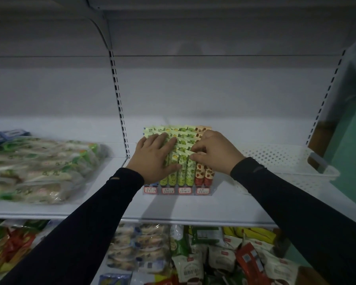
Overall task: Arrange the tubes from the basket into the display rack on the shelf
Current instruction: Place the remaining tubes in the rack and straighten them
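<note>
Head view: both hands tidy the tubes point(181, 171) in the display rack point(176, 190) on the shelf point(193, 208).

The left hand point(155, 156) lies flat with straight fingers on the tube tops; the right hand point(216, 151), just beside it, pinches one tube's flat end. The white basket point(286, 161) sits further right of that grip. Best to steady the rows with the flat palm while easing the pinched tube straight down into its slot.
</note>
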A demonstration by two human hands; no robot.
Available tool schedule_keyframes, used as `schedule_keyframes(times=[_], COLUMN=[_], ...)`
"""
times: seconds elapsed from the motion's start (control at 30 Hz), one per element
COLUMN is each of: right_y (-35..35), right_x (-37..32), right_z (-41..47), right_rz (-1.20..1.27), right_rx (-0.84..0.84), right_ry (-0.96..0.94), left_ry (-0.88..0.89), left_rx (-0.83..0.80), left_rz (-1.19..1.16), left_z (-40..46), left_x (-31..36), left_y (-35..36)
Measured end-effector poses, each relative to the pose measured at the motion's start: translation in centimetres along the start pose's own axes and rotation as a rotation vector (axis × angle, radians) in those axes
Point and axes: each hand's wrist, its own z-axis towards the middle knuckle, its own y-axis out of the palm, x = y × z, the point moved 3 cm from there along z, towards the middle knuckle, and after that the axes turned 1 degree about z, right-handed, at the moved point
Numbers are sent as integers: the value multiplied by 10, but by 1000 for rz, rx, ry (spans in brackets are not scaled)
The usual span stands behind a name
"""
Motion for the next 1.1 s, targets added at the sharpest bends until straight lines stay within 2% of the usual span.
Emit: schedule_keyframes(times=[0.4, 0.7, 0.83, 0.93, 1.1], right_y=[4, 1, -22, -39, -35], right_x=[1, 4, 14, 32, 45], right_z=[7, 5, -8, -20, -39], right_rz=[90, 62, 231, 183, 133], right_rx=[-55, -55, 162, 290, 140], right_ry=[-2, -51, 51, 140, 163], left_ry=[6, -7, -10, -4, 28], left_rx=[80, 56, 39, 17, 40], left_rz=[-6, -18, -22, -42, -126], left_z=[0, -1, -1, -1, -3], left_x=[1, 2, 3, 3, 9], left_y=[4, 3, 1, -2, -20])
